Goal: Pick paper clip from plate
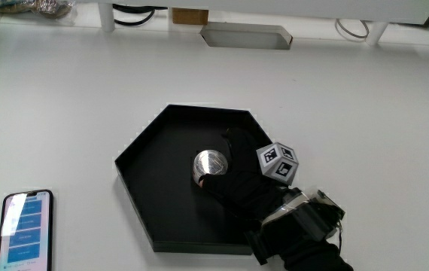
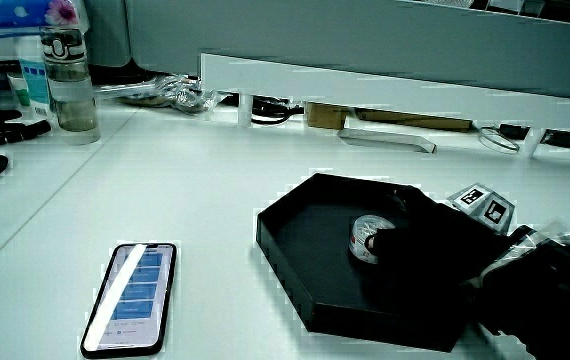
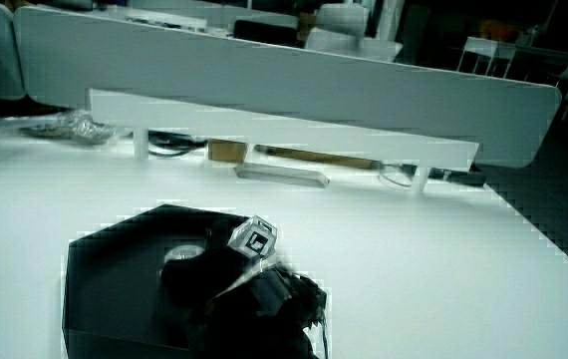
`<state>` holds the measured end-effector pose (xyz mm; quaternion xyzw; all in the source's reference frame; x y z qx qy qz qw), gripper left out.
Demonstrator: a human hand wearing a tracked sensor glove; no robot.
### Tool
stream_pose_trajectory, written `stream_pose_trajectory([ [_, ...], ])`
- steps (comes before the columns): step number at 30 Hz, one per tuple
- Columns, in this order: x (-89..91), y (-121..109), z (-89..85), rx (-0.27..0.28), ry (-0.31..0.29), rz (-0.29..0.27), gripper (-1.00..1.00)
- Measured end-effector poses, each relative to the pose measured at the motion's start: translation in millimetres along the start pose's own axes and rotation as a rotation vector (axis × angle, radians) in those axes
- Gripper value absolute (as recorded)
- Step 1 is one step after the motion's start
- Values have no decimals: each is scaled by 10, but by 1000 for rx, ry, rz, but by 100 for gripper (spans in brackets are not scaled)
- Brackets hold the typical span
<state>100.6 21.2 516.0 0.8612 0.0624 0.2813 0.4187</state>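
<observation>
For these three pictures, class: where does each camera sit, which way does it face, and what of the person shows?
Main view: above the table, looking down on the black hexagonal plate and phone; the hand and forearm show.
Side view: low, looking forward across the plate toward the partition; hand.
Side view: likewise, from another angle; hand.
All share the plate and hand.

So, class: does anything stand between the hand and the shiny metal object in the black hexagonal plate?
Nothing visible does. The hand is already inside the plate, right beside the metal object, with no other item between them.
</observation>
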Motion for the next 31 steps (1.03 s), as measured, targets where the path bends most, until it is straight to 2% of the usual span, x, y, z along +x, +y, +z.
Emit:
stream_pose_trajectory([
  [2,-23,35,-46,-6,-40,-24,0],
  [3,-11,66,-80,-4,-52,-39,6],
  [4,-45,62,-90,-14,-60,-22,12],
  [5,-73,58,-97,11,-97,-30,19],
  [9,-129,55,-145,20,-119,-18,44],
  [10,-135,55,-151,35,-143,-18,50],
  [13,-170,44,-156,65,-164,-3,69],
  [18,-169,37,-151,98,-161,6,100],
  [20,-189,18,-143,121,-163,9,100],
  [21,-191,26,-156,114,-155,22,100],
  [24,-195,24,-157,134,-160,25,100],
  [27,-188,-18,-99,139,-111,35,100],
  [29,-187,-44,-48,168,-93,55,100],
  [31,-249,-153,94,224,-92,97,100],
])
